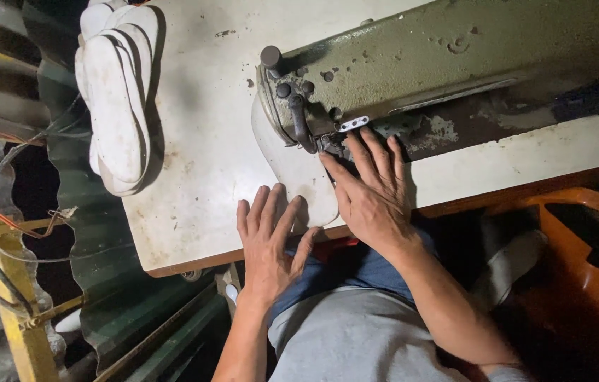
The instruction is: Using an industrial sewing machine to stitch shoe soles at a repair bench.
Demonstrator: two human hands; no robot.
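A white sole-shaped piece (292,166) lies flat on the pale table (200,127) under the needle end of an old olive-green sewing machine (413,64). My left hand (269,233) rests flat on the near end of the piece, fingers spread. My right hand (370,187) lies flat on its right edge, fingertips close to the presser foot (328,143). Neither hand grips anything.
A stack of white soles (115,92) sits at the table's left edge. An orange plastic crate (596,276) stands at the right beside my lap. Corrugated green sheeting (94,233), loose wires and a yellow frame (16,311) are at the left.
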